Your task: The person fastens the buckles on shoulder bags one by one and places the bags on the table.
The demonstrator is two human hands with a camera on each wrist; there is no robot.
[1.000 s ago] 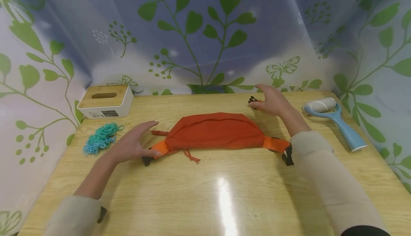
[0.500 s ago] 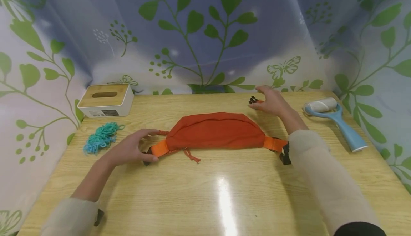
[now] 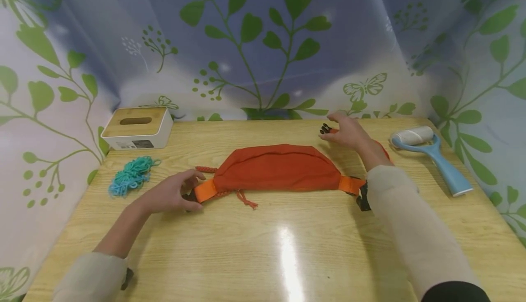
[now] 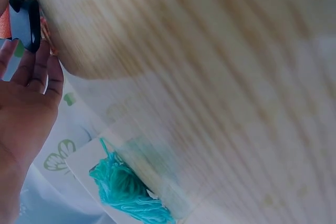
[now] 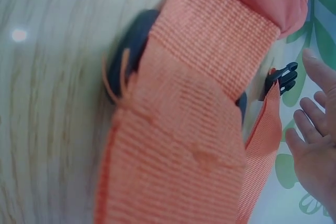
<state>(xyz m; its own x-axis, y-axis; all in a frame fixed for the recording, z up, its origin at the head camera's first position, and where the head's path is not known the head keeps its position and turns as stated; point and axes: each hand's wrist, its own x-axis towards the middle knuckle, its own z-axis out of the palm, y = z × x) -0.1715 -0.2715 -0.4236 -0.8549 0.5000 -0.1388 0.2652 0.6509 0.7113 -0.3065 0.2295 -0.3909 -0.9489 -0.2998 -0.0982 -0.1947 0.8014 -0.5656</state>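
A red waist bag (image 3: 277, 168) lies flat on the table, with an orange strap at each end. At its left end, my left hand (image 3: 164, 194) holds a black buckle (image 3: 190, 196) between thumb and fingers. The left wrist view shows the fingertips against that buckle (image 4: 25, 22). Behind the bag's right side, my right hand (image 3: 348, 130) has its fingers spread beside a black prong buckle (image 3: 325, 129). In the right wrist view, a gap separates this hand (image 5: 317, 145) from the prong buckle (image 5: 283, 80) and its orange strap (image 5: 266, 135). A black strap adjuster (image 3: 363, 198) is partly covered by the right sleeve.
Teal and blue yarn (image 3: 133, 175) lies left of the left hand. A white tissue box (image 3: 139, 129) with a wooden lid stands at the back left. A blue lint roller (image 3: 441, 160) lies at the right. A leaf-patterned cloth (image 3: 263, 50) encloses the back and sides.
My left hand's fingers have closed in around the left buckle. The right hand has stayed by the prong buckle, with its sleeve shifting slightly left. The bag has not visibly moved.
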